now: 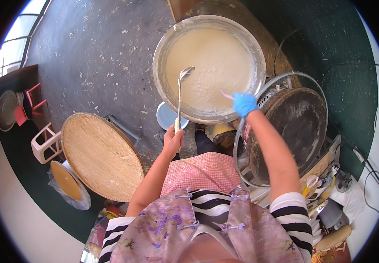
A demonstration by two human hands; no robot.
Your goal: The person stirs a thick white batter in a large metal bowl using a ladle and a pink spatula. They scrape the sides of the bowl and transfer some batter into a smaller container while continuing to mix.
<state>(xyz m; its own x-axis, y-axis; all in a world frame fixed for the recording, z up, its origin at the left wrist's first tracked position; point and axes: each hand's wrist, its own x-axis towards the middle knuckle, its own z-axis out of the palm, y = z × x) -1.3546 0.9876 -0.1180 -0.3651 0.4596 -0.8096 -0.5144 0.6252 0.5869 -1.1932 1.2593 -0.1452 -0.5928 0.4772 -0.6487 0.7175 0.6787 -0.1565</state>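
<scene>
A large round metal basin (160,82) holds pale, slightly lumpy batter (212,65). My bare left hand (173,139) grips the light handle of a long metal ladle (180,98), whose wet bowl is over the batter at the left. My right hand (244,104), in a blue glove, is at the basin's lower right rim with a thin pinkish strip or stick (227,95) between its fingers, its far end over the batter. Below the basin's rim, partly hidden by it and crossed by the ladle, stands a pale blue bucket (165,116).
On the right a dark round griddle (288,134) sits beside a large clear-rimmed round lid (319,85). A big round woven tray (100,154) leans at the left, near a pink plastic stool (41,148). Cables (367,161) hang at the far right.
</scene>
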